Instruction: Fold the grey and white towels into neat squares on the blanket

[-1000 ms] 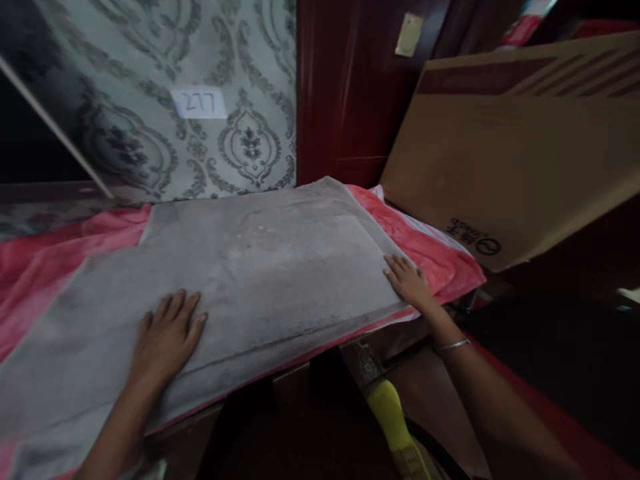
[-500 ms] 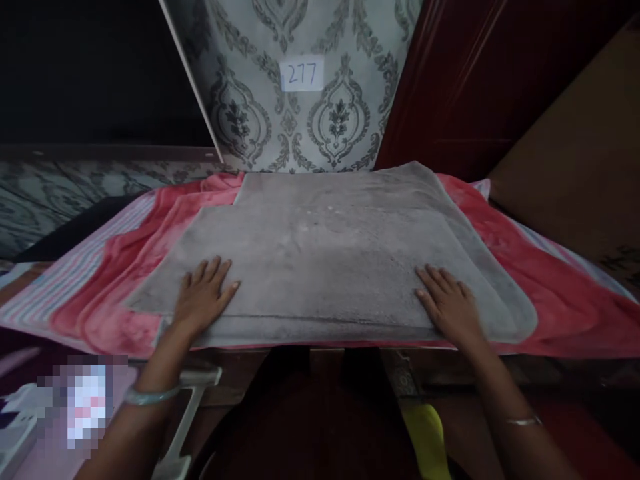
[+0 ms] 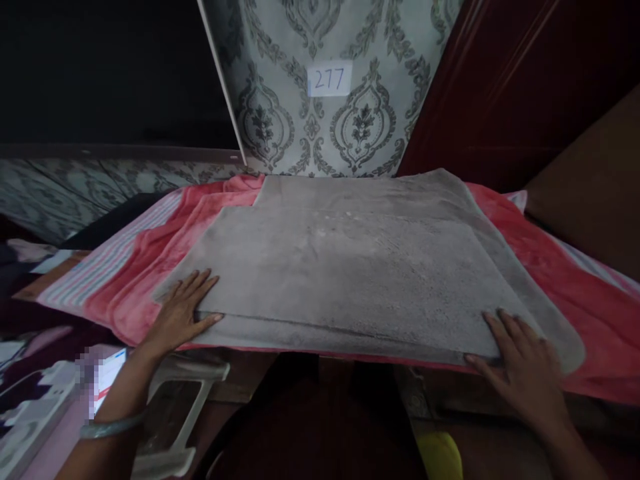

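Observation:
A grey plush blanket (image 3: 330,267) lies folded in layers, its upper layer flat and its front edge running near the table's near side. On its front left corner rests my left hand (image 3: 183,312), palm down, fingers spread, thumb pointing right along the edge. My right hand (image 3: 523,357) lies at the front right part of the blanket, fingers apart and pressed lightly on the fabric. Neither hand grips anything. Beneath the grey blanket spreads a red plush blanket (image 3: 565,300), showing at both sides.
A striped cloth (image 3: 113,233) sticks out under the red blanket on the left. A dark screen (image 3: 115,73) stands at the back left, beside a wall with a paper (image 3: 330,79) marked 277. Lower left are a white plastic stool (image 3: 193,413) and a phone (image 3: 111,373).
My right hand has moved outward to the right and nearer to me along the blanket's edge. My left hand has shifted slightly outward to the blanket's left corner. The view has turned a little left.

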A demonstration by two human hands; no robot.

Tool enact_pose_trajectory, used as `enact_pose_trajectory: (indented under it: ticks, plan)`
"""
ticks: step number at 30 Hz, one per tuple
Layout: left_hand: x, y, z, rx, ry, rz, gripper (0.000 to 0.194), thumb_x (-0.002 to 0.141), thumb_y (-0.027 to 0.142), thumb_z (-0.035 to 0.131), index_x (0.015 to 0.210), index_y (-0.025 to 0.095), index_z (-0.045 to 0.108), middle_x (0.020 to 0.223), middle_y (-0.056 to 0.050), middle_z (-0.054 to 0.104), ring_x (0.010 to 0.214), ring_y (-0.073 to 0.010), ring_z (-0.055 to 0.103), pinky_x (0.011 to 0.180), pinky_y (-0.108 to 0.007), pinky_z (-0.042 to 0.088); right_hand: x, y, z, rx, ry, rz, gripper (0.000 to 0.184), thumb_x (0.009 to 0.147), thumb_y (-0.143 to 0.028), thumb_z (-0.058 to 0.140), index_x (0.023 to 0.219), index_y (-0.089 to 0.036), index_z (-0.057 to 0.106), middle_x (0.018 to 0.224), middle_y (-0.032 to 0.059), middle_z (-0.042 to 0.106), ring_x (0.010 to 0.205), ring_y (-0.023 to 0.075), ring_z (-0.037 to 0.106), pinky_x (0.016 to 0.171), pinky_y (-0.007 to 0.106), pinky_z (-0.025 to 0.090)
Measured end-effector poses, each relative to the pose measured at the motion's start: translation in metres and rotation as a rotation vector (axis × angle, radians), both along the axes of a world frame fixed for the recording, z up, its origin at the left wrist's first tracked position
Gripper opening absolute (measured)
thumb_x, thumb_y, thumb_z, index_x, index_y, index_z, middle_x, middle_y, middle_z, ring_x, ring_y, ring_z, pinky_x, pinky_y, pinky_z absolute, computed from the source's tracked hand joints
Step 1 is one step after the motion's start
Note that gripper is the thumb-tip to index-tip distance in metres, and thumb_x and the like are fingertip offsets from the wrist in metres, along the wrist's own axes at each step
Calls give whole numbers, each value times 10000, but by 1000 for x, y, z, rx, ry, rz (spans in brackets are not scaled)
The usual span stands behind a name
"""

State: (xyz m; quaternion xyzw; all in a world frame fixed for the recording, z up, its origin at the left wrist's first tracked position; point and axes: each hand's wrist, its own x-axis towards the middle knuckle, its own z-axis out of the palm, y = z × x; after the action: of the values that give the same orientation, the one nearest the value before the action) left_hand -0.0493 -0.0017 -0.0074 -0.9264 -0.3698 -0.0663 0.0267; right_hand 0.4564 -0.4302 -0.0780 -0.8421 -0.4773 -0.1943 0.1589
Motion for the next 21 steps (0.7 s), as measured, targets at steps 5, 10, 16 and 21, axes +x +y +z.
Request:
enact_pose_trajectory:
  ticks: [5,10,16,21]
  plan:
    - [1,-1,-1,-20,2,23,856,865,701,418,1539,174,393,1638,-141,310,1531,-356,225,1219,-566,224,-5,5,-1,38,-34,8,814,933,-688,297,1621,-261,219,1606,147,354,1438,470,332,1058,729,317]
    - [-1,-12,6,-40,-19,32,824,888,699,387,1538,191,399,1631,-146,320,1519,-354,262,1198,-586,266,1,-2,-6,101,-9,50,778,911,-634,354,1618,-336,227,1587,156,385,1430,469,348,1013,725,341]
    - [26,-26,19,-35,-104,74,656,965,607,319,1399,192,584,1480,-154,547,1422,-336,448,1175,-592,319,8,0,4,134,85,171,614,925,-594,417,1521,-447,415,1474,66,550,1315,428,519,965,680,450]
    - [105,-40,31,-151,-157,-161,611,1006,519,311,1486,175,468,1526,-142,499,1439,-265,434,1209,-506,312,-23,85,34,59,203,286,579,979,-522,366,1474,-264,517,1447,103,574,1320,332,542,1100,557,435]
